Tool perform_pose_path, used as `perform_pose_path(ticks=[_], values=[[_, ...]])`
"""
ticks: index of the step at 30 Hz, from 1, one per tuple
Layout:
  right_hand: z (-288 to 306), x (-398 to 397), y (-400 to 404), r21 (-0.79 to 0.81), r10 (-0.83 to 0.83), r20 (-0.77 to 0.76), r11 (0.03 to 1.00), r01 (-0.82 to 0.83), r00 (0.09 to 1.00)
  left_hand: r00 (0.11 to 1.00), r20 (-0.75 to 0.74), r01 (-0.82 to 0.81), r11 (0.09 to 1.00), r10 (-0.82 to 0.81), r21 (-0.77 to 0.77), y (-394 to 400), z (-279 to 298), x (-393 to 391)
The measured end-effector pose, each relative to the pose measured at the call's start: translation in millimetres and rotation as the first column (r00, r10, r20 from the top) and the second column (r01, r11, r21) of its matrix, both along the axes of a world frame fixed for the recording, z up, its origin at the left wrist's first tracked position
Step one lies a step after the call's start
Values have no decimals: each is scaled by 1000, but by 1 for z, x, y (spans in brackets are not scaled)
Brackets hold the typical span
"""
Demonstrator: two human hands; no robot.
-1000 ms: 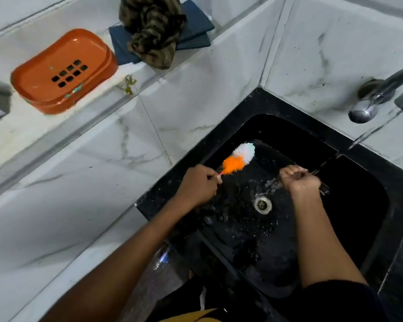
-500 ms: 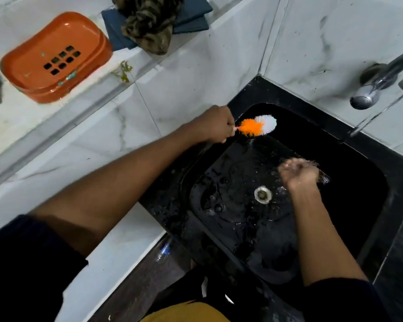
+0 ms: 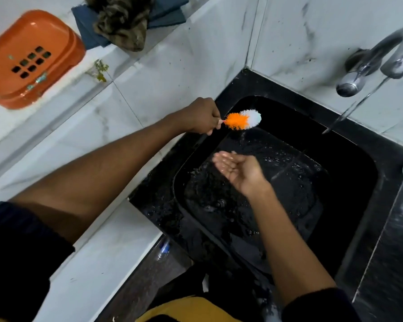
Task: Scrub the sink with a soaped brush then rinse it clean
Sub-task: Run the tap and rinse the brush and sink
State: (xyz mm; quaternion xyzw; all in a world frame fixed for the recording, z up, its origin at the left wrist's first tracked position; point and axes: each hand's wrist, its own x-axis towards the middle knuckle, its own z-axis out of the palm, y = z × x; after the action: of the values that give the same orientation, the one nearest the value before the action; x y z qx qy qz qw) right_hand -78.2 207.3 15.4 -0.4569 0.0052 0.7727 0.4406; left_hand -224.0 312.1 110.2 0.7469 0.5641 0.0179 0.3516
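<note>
Two hands are working over the black sink (image 3: 349, 173). Going from the left: one orange soap dish (image 3: 30, 59) is sitting on the marble ledge, with one bundle of cloths (image 3: 128, 19) lying just beside it. Next the left hand (image 3: 201, 117) is gripping the handle of the one brush (image 3: 243, 120), fingers curled tight round it, holding the orange and white bristles above the basin's far left corner; whether they are touching the wall, I cannot tell. That brush is sitting a little lower in view than half a second ago. Then the right hand (image 3: 239, 169) is hovering palm up over the wet basin, fingers loosely spread and glistening, holding nothing; a moment back it was turned knuckles up near the drain. Far right, one tap (image 3: 368, 68) is running a thin stream of water (image 3: 349, 110) into the sink.
</note>
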Motion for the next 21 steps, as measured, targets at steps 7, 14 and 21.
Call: perform_pose_path(ticks=[7, 14, 21], values=[[-10, 116, 21, -186, -609, -83, 787, 588, 789, 999, 32, 8, 1000, -8, -18, -5, -3, -2], [10, 126, 41, 26, -471, 27, 882, 470, 882, 999, 49, 3, 1000, -1, -29, -12, -7, -4], [5, 14, -2, 109, 48, 192, 992, -70, 980, 997, 48, -55, 998, 56, -10, -13, -14, -8]])
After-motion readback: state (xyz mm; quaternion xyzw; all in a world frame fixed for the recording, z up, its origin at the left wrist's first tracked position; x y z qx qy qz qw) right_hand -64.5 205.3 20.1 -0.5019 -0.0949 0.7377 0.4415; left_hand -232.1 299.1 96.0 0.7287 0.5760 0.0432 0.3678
